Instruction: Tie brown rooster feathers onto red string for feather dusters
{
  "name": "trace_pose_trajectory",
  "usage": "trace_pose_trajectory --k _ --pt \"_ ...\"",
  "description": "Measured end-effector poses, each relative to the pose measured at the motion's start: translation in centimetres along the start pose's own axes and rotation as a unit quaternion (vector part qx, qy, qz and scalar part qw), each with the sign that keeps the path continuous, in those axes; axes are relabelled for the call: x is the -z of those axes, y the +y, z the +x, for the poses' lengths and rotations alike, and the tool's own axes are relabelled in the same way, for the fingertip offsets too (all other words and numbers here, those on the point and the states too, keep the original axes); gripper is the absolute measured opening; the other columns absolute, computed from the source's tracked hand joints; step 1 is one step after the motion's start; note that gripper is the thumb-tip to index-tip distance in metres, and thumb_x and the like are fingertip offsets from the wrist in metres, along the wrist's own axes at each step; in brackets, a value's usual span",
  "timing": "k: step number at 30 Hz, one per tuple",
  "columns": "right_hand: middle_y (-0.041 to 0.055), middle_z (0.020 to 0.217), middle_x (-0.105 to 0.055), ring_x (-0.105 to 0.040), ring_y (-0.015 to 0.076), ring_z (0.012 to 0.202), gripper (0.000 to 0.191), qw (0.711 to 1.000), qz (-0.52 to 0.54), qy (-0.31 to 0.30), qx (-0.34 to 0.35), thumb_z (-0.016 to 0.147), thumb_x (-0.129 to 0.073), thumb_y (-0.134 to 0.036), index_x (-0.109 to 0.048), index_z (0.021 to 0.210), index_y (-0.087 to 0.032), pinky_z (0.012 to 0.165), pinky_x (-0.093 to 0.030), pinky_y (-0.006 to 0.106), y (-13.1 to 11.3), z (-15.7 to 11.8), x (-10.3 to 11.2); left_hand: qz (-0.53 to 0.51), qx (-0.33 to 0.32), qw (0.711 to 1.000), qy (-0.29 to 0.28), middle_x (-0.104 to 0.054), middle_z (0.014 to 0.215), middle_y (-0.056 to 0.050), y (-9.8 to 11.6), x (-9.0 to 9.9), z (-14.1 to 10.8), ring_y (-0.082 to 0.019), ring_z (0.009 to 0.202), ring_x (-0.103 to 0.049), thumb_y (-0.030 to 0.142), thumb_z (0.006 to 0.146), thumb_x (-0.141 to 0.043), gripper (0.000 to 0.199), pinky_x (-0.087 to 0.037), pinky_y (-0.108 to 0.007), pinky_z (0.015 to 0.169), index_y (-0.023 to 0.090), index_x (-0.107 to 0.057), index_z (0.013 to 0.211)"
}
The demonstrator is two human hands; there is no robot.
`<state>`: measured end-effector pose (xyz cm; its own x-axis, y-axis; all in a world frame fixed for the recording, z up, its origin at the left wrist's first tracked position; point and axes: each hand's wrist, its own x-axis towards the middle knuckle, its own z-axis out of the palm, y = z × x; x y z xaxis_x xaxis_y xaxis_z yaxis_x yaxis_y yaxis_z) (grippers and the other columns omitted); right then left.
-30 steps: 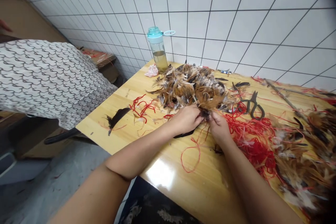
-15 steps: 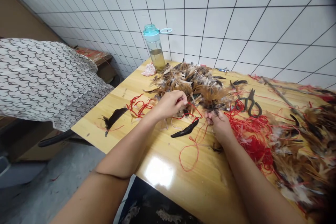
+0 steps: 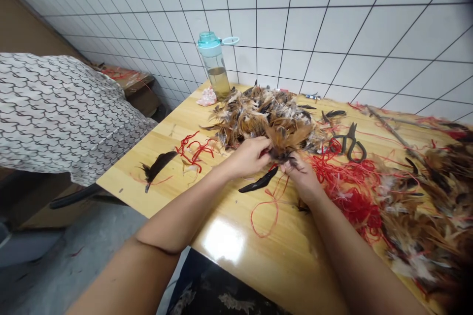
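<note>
A bunch of brown and black feathers point(image 3: 284, 143) is pinched at its base by my right hand point(image 3: 300, 177). My left hand point(image 3: 252, 157) is beside the bunch's left side with its fingers closed; what lies between the fingertips is hidden. A red string point(image 3: 266, 203) hangs from under the right hand and forms a loop on the wooden table point(image 3: 177, 236). Just below the hands lies a single black feather point(image 3: 258, 181). Behind them spreads a pile of brown, white and black feathers point(image 3: 254, 108).
Black-handled scissors point(image 3: 349, 143) lie right of my hands by tangled red string point(image 3: 351, 182). More feathers point(image 3: 424, 226) cover the right side. A water bottle point(image 3: 216, 66) stands near the tiled wall. At left is a person's patterned garment point(image 3: 66, 113).
My left hand has moved right and slightly down, up to the feather bunch. The red string previously stretched between the hands no longer shows there. The bunch has shifted slightly left.
</note>
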<state>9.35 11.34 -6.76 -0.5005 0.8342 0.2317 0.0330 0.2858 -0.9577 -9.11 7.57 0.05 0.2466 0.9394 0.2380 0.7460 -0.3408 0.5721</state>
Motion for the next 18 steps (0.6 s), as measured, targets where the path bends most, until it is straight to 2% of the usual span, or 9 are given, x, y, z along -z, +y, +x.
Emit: trace_pose_trajectory --k 3,6,9,12,18 --pt "0.0018 0.07 -0.054 -0.052 0.0172 0.071 0.038 0.999 0.042 -0.02 -0.029 0.079 -0.06 -0.055 -0.052 0.062 -0.022 0.07 -0.043 0.032 -0.4 0.0 -0.3 -0.019 -0.007 0.999 -0.026 -0.062 0.078 -0.003 0.1 -0.3 0.0 -0.013 0.072 -0.055 0.011 0.078 -0.053 0.008 -0.04 -0.024 0.069 0.015 -0.06 0.075" --pt "0.0 0.067 -0.055 -0.05 0.0136 0.059 0.036 0.992 0.1 -0.011 -0.078 0.08 -0.057 -0.053 -0.05 0.065 -0.022 0.061 -0.041 0.029 -0.5 0.1 -0.5 -0.024 -0.011 0.999 -0.024 -0.063 0.078 -0.001 -0.3 0.7 0.0 -0.012 0.072 -0.055 0.014 0.08 -0.054 0.008 -0.04 -0.023 0.069 0.015 -0.062 0.081" --pt "-0.0008 0.066 -0.056 -0.047 0.0109 0.053 0.035 0.986 0.129 0.019 -0.106 0.077 -0.06 -0.052 -0.049 0.066 -0.022 0.054 -0.037 0.027 -0.5 0.2 -0.4 -0.003 0.022 1.0 -0.014 -0.063 0.077 0.0 -1.2 2.9 -0.2 -0.011 0.07 -0.055 0.022 0.083 -0.055 0.01 -0.039 -0.023 0.067 0.015 -0.062 0.079" --pt "-0.0003 0.068 -0.057 -0.047 0.0101 0.052 0.037 0.983 0.147 0.047 -0.103 0.077 -0.06 -0.053 -0.045 0.064 -0.021 0.054 -0.037 0.027 -0.5 0.2 -0.2 0.013 0.067 0.998 0.004 -0.065 0.079 -0.001 -2.4 5.5 -0.9 -0.011 0.071 -0.055 0.025 0.083 -0.054 0.013 -0.039 -0.023 0.068 0.015 -0.062 0.08" --pt "0.0001 0.071 -0.058 -0.046 0.0101 0.053 0.039 0.982 0.15 0.069 -0.094 0.08 -0.058 -0.054 -0.043 0.065 -0.022 0.053 -0.036 0.027 0.0 0.3 0.2 0.103 0.172 0.979 0.04 -0.063 0.073 0.0 -5.0 9.8 -4.0 -0.012 0.065 -0.052 0.032 0.082 -0.055 0.017 -0.037 -0.023 0.063 0.017 -0.062 0.079"
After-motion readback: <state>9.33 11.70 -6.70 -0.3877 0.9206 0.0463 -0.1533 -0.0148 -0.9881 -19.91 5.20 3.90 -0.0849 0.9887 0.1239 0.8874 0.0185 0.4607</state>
